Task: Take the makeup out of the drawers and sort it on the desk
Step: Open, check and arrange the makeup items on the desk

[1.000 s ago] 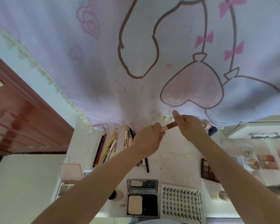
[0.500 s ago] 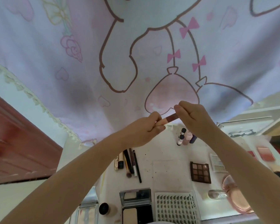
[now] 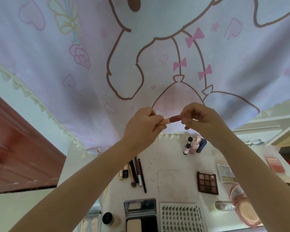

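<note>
I hold a small pink-and-brown plastic lipstick tube (image 3: pixel 172 119) up in front of me, above the white desk (image 3: pixel 171 166), level and lying crosswise between both hands. My left hand (image 3: pixel 141 127) has its fingers curled tight round the pale pink end; my right hand (image 3: pixel 203 119) pinches the darker brown end between thumb and fingertips. Behind the tube hangs a thin lilac cloth (image 3: pixel 90 64) printed with a brown-outlined cartoon figure, pink bows and hearts, its lower edge trimmed with cream lace.

On the desk, at 6 o'clock from the tube, lies a white lash tray (image 3: pixel 181 218) with rows of dark lash clusters. Just at its 9 o'clock an open black compact (image 3: pixel 141 215) shows a pale powder pan and a mirror in its lid. At 7 o'clock slim pencils and a brush (image 3: pixel 137 171) lie side by side. At 5 o'clock a dark square eyeshadow palette (image 3: pixel 207 183) holds brown pans. Small upright bottles (image 3: pixel 194 144) stand close together near the cloth's hem.
</note>
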